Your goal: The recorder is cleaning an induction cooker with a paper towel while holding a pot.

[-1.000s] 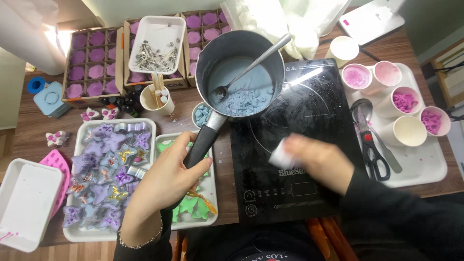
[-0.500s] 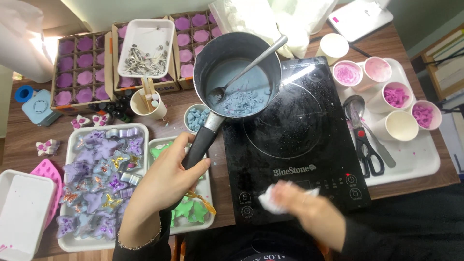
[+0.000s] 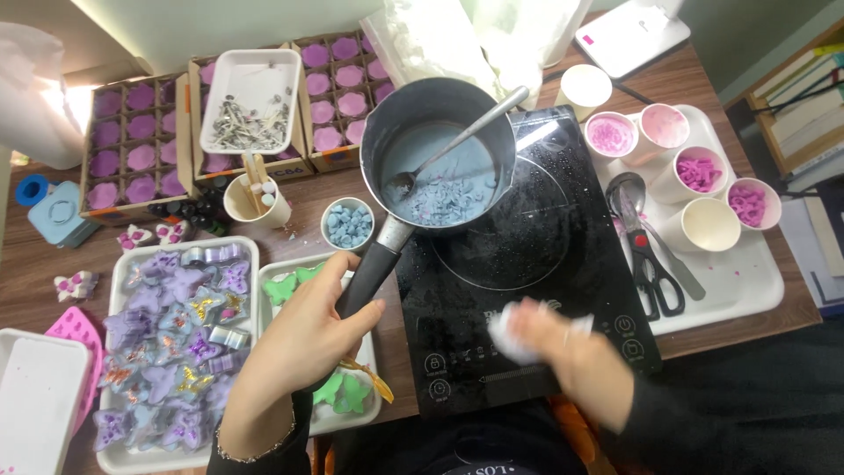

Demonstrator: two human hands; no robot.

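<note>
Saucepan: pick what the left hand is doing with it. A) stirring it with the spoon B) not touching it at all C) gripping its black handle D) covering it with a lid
C: the left hand has its fingers wrapped around the black handle of the saucepan, while the spoon rests untouched inside and the right hand holds a white wipe on the cooktop.

A brown wooden table (image 3: pixel 35 264) fills most of the view and carries everything. Beyond its far edge, bright light falls across a pale surface (image 3: pixel 176 22) at the top left and washes out that corner. To the right of the table stands a wooden shelf (image 3: pixel 804 97) with stacked books and papers. Below the table's near right edge the floor (image 3: pixel 756 413) looks dark.
</note>
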